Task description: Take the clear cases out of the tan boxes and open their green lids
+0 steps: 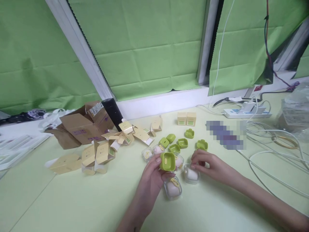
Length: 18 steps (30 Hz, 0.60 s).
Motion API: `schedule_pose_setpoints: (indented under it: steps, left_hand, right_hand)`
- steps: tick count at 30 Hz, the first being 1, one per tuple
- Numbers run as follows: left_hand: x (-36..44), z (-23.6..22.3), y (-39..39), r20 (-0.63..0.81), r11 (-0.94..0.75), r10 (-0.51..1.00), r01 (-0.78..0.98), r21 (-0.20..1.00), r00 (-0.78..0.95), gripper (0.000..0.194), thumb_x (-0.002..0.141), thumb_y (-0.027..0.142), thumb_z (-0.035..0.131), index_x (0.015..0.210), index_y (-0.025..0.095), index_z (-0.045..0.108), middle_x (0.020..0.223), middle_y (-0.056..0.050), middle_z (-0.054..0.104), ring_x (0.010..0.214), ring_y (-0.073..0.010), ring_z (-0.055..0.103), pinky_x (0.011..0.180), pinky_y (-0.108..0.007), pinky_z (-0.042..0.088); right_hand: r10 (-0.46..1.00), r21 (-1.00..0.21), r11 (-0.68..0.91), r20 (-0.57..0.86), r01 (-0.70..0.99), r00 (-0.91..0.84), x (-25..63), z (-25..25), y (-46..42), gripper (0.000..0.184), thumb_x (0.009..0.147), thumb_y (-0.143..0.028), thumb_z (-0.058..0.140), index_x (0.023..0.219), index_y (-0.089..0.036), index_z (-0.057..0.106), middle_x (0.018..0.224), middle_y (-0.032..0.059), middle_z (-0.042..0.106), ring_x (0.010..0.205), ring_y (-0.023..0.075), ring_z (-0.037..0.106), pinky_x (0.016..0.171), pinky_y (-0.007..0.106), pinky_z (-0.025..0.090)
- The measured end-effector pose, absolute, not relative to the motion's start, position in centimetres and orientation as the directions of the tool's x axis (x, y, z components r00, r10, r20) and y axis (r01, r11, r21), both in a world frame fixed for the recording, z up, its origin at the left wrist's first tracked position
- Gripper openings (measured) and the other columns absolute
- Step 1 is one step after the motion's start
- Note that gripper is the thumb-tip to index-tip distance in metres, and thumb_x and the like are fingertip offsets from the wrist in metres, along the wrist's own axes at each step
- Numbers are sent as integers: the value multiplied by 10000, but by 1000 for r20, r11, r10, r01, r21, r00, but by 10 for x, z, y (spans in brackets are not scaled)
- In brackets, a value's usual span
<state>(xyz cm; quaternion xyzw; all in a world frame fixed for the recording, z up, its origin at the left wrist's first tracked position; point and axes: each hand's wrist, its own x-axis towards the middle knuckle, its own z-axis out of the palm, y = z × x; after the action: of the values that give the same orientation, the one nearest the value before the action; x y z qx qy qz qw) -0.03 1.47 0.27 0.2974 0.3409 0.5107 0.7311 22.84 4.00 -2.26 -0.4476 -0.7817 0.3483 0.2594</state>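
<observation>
My left hand [153, 175] grips a small square green cap [167, 161], its hollow side facing me. Just below that hand sits a clear case [173, 188] with a pale rounded piece and a yellow loop. My right hand [205, 161] has its fingers curled into a pinch at the far rim of another clear case [191, 174], which holds a white piece. Whatever lies between those fingertips is hidden. Several more clear cases [147, 154] stand behind my left hand. Further back are several green caps [182, 143], some hollow side up.
Opened cream cartons [98, 154] are scattered to the left, before a brown cardboard box [84, 127] and a black cylinder [112, 112]. Two closed small boxes [186, 119] stand at the back. A power strip [247, 112] and loose white cables [265, 154] occupy the right.
</observation>
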Motion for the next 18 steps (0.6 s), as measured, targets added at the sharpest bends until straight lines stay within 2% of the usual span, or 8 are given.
schedule_pose_setpoints:
  steps: [2, 5, 7, 10, 11, 13, 16, 18]
  left_hand:
    - [-1, 3, 15, -187, 295, 951, -541, 787, 247, 188, 883, 237, 498, 1014, 132, 583, 918, -88, 660, 807, -190, 625, 694, -291, 514]
    - [-1, 5, 14, -177, 287, 953, -538, 793, 247, 189, 884, 237, 497, 1014, 130, 583, 919, -88, 659, 819, -189, 620, 703, -291, 513]
    - [-2, 6, 13, -178, 286, 953, -537, 794, 244, 192, 883, 238, 497, 1015, 127, 581, 919, -89, 660, 818, -190, 621, 704, -293, 513]
    - [-2, 7, 14, -186, 288, 953, -536, 793, 238, 199, 878, 240, 503, 1022, 125, 579, 904, -88, 663, 815, -198, 626, 693, -292, 509]
    - [-2, 7, 14, -189, 289, 954, -537, 793, 234, 199, 875, 240, 509, 1022, 126, 580, 902, -87, 662, 817, -199, 625, 689, -291, 508]
    - [-2, 7, 14, -191, 290, 954, -539, 791, 233, 194, 870, 241, 519, 1012, 128, 587, 909, -83, 656, 823, -194, 618, 689, -290, 504]
    - [-2, 6, 15, -194, 293, 953, -546, 785, 232, 193, 865, 247, 534, 1007, 132, 596, 946, -82, 648, 847, -187, 603, 705, -292, 498]
    - [-3, 6, 14, -197, 297, 952, -544, 785, 235, 203, 864, 252, 537, 1018, 135, 595, 962, -84, 646, 860, -190, 600, 718, -299, 496]
  right_hand:
    - [875, -751, 356, 59, 556, -481, 225, -23, 35, 270, 821, -478, 587, 850, -211, 570, 897, 39, 583, 782, 194, 564, 691, 316, 452]
    - [883, -703, 371, 64, 607, -465, 220, -27, 29, 412, 660, -413, 733, 959, -218, 528, 928, 38, 591, 810, 222, 562, 689, 326, 441]
    - [899, -773, 317, 61, 549, -434, 219, -28, 28, 423, 693, -358, 682, 1057, -232, 509, 939, 35, 590, 809, 217, 566, 707, 332, 441]
    - [921, -988, 13, -49, 156, -387, 223, -26, 34, 376, 785, -399, 505, 1120, -231, 481, 868, 30, 591, 752, 200, 585, 695, 336, 462]
    - [914, -992, -124, -101, -34, -394, 225, -25, 36, 363, 798, -428, 453, 1093, -221, 492, 842, 34, 594, 731, 196, 592, 682, 331, 470]
    - [878, -867, -355, -180, -350, -444, 227, -25, 41, 361, 813, -476, 392, 1007, -202, 523, 783, 35, 594, 665, 169, 591, 634, 297, 475]
    - [831, -701, -509, -249, -499, -498, 225, -30, 45, 428, 840, -578, 394, 909, -187, 553, 680, 6, 559, 498, 107, 500, 501, 224, 426]
    - [860, -755, -464, -258, -463, -441, 223, -33, 46, 469, 850, -622, 402, 861, -182, 564, 667, -1, 556, 463, 92, 456, 466, 215, 398]
